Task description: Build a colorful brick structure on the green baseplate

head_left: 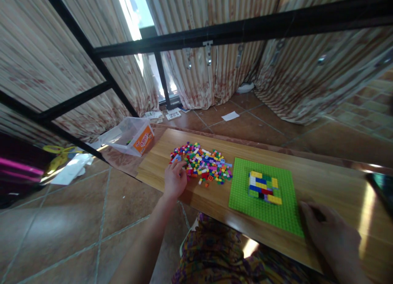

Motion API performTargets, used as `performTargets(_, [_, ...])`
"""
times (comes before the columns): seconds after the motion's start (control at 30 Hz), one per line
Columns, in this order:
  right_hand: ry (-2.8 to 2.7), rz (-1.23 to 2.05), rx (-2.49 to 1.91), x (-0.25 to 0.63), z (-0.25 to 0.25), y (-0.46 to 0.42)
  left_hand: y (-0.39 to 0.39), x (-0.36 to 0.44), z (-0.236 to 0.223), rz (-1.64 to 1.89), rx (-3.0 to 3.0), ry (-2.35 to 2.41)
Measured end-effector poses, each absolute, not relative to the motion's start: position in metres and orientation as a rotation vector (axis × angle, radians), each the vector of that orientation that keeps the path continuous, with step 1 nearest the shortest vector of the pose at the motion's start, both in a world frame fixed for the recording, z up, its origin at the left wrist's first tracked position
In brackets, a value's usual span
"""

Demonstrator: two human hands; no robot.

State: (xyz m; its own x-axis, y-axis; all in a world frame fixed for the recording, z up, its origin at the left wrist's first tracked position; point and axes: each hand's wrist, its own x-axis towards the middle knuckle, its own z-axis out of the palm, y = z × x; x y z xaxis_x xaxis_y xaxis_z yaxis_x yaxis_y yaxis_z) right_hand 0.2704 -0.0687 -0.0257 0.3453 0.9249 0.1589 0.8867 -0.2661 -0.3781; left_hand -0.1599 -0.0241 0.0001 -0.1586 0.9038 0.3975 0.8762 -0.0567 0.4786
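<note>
A pile of several small coloured bricks (204, 163) lies on the wooden table (322, 181). My left hand (175, 179) rests at the pile's left edge, fingers curled down onto the bricks; what they pinch is hidden. A green baseplate (242, 194) lies to the right of the pile, with a patch of yellow, blue, red and white bricks (264, 188) built on it. My right hand (331, 235) lies on the table by the baseplate's right front corner, fingers bent, nothing visible in it.
A clear plastic box with an orange label (130, 136) stands at the table's far left end. A dark phone (382, 190) lies at the right edge. Black metal bars (245, 28) cross overhead. Papers and a shoe lie on the tiled floor by the curtains.
</note>
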Motion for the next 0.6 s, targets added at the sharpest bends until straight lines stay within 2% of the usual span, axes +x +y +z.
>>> performTargets(0.13, [-1.58,0.138,-2.234,0.271,-0.027,-0.068,-0.015,-0.18,0.006,0.997,1.883,2.282])
performTargets(0.4, [-1.56,0.12,-2.233,0.271,-0.027,-0.068,-0.003,-0.171,0.007,0.741,2.045,2.249])
performTargets(0.6, [-1.636,0.04,-2.096,0.269,-0.028,-0.068,-0.004,-0.164,0.018,0.886,1.968,2.216])
